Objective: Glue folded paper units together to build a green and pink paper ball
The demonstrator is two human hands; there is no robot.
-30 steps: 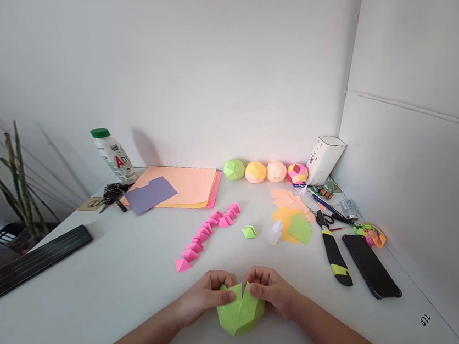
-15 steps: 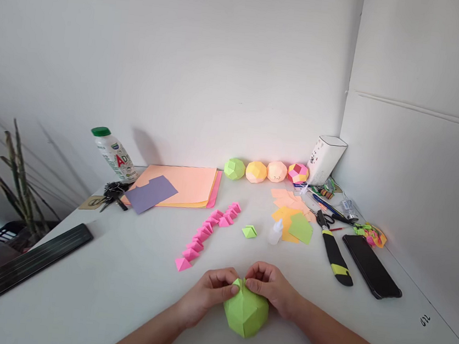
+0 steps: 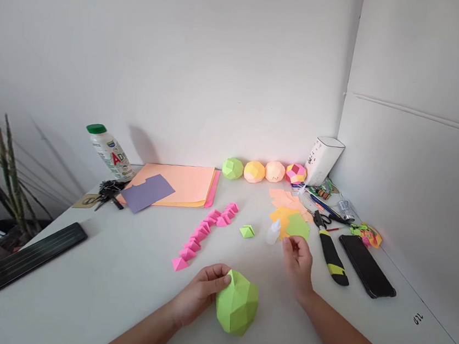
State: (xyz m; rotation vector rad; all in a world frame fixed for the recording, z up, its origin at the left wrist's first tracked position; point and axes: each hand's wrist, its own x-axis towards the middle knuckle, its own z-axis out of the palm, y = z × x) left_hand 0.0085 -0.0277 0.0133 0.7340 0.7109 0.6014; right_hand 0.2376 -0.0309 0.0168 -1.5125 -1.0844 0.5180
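A green faceted paper ball (image 3: 237, 304) is held in my left hand (image 3: 204, 293), whose thumb and fingers pinch its upper left edge. My right hand (image 3: 299, 265) is away from the ball, just right of a small translucent squeeze bottle (image 3: 273, 233) with a pointed tip. Its fingers are loosely curled, with nothing visible in them. Between the bottle and a row of folded pink paper pieces (image 3: 197, 240) lies one small folded green piece (image 3: 247, 231).
Finished paper balls (image 3: 254, 171) line the wall. Paper cutouts (image 3: 291, 215), a black-and-yellow handled tool (image 3: 332, 255) and a phone (image 3: 367, 265) lie at right. Coloured sheets (image 3: 179, 180), keys (image 3: 111, 191), a tilted white bottle (image 3: 109, 153) and a dark bar (image 3: 28, 262) are at left.
My right hand has let go of the green ball and moved up and right towards the squeeze bottle. The ball, still in my left hand, has turned and shifted slightly left.
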